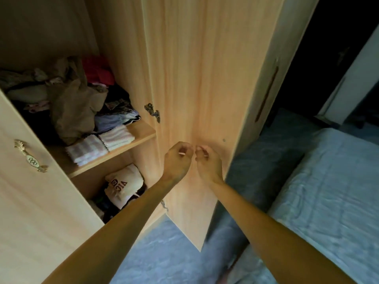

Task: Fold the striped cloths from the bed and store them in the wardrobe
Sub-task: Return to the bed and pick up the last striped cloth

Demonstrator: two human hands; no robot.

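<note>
Two folded striped cloths lie side by side on the wardrobe shelf (131,138): one pink-and-white stack (87,149) on the left, another (118,137) to its right. My left hand (177,159) and my right hand (208,161) hover close together in front of the open right wardrobe door (194,78), fingers curled, nothing visible in either. Both hands are to the right of the shelf, apart from the cloths. The bed (328,191) with a pale blue sheet lies at the right; no striped cloth shows on it.
A heap of loose clothes (71,103) fills the shelf behind the folded cloths. A cream folded garment (123,185) sits on the lower shelf. The left wardrobe door (30,181) with an ornate handle (30,156) stands open. Blue floor (164,253) lies below.
</note>
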